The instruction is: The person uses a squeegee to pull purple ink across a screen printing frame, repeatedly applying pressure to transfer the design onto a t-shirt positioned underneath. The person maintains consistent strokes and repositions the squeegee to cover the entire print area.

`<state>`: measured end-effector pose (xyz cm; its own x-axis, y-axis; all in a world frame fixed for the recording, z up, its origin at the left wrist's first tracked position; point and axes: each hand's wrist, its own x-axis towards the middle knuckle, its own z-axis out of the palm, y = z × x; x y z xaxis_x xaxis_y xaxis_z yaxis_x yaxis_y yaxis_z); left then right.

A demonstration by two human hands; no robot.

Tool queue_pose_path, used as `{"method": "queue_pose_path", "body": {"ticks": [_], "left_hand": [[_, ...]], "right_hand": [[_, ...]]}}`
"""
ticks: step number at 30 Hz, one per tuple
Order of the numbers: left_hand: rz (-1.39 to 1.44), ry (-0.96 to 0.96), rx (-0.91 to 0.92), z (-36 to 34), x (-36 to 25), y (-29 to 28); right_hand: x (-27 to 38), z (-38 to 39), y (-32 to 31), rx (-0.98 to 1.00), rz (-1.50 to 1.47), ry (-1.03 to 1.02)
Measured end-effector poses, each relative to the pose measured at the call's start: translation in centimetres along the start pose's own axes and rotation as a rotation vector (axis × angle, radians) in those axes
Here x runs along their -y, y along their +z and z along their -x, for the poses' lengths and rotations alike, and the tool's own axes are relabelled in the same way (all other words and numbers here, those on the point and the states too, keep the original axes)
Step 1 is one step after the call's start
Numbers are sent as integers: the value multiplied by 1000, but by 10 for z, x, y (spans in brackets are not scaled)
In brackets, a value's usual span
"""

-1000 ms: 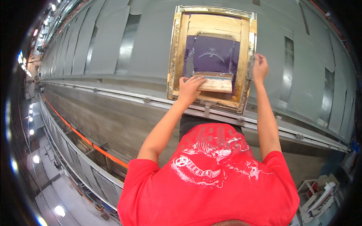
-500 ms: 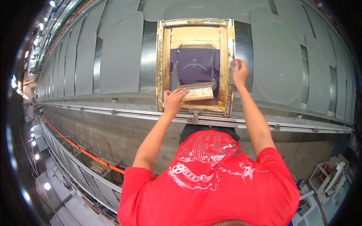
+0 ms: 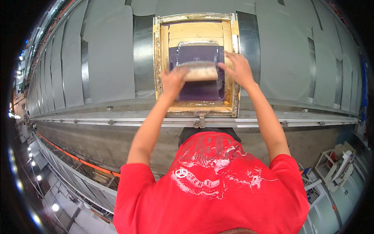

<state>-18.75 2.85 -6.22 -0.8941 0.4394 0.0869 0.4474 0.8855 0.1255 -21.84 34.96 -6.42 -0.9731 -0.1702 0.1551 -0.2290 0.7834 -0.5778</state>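
My left hand grips the left end of a wooden squeegee, which is blurred as it lies across the middle of the purple mesh in a framed screen. Pale tan tape or board lines the screen's inside edge, and a small light design shows above the squeegee, partly hidden by it. My right hand has its fingers spread over the screen's right side, thumb near the squeegee's right end; whether it touches is unclear.
A long table covered with grey sheets runs left and right beneath the screen. A metal rail with bolted stops follows its near edge. An orange beam is at lower left, and metal frames lie at lower right.
The squeegee has moved up the mesh with my left hand, away from the near edge. My right hand has left the frame's outer edge and come inward, fingers now spread.
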Motion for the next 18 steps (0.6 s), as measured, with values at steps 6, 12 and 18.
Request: {"method": "queue_pose_path", "body": {"ticks": [6, 12, 18], "left_hand": [[92, 0, 68, -112, 33, -14], [104, -22, 158, -26, 6, 1], [124, -33, 111, 18, -6, -4]], "right_hand": [[10, -55, 32, 132, 158, -101], [31, 36, 58, 115, 36, -51], [52, 70, 45, 160, -4, -14]]}}
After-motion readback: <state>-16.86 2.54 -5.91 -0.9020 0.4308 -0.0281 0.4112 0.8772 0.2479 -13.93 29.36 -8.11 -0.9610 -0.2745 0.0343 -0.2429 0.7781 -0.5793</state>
